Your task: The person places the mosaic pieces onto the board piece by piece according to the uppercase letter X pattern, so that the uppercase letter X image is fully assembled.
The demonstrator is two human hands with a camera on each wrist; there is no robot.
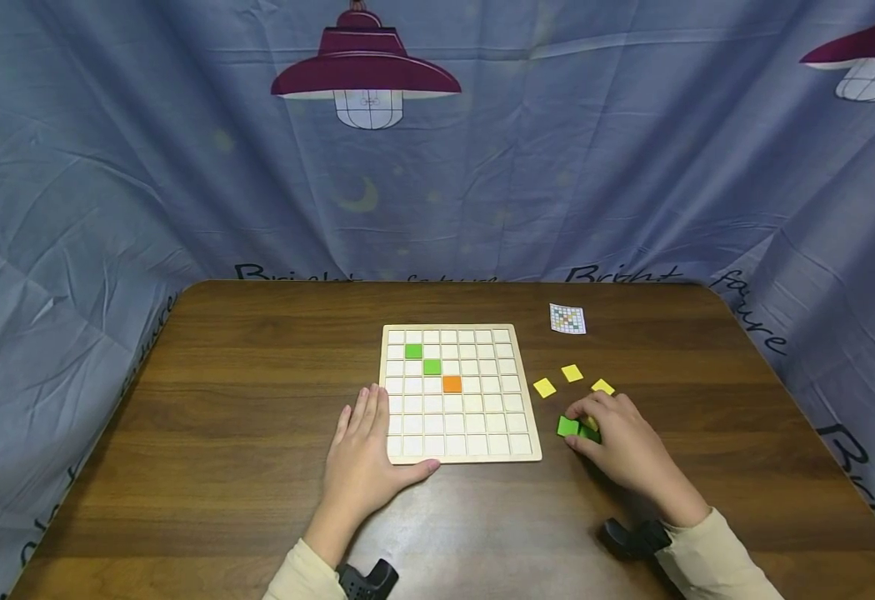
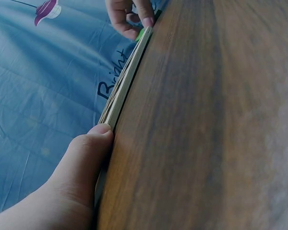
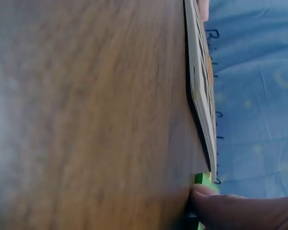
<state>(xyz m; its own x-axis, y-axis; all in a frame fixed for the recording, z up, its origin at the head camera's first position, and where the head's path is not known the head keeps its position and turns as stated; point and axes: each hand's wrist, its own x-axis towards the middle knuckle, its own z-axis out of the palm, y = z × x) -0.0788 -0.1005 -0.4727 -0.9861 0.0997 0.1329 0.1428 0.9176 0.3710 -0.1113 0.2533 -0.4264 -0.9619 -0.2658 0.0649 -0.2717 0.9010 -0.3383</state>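
A pale square grid board (image 1: 488,461) lies on the table, with two green tiles (image 1: 413,352) and one orange tile (image 1: 452,384) in a diagonal line of its cells. My left hand (image 1: 362,462) rests at the board's left side, fingers straight along that edge and thumb at the near edge. To the right of the board, my right hand (image 1: 621,442) pinches a green tile (image 1: 568,426) between thumb and fingers. Another green tile (image 1: 590,434) lies partly hidden under that hand. In the right wrist view, the thumb (image 3: 213,199) presses against the green tile (image 3: 205,180).
Yellow tiles (image 1: 545,387) lie between the board and the right hand, one close to its knuckles. A small card with a printed coloured grid (image 1: 567,319) lies farther back. Behind the wooden table (image 1: 257,358) hangs a blue curtain (image 1: 482,167).
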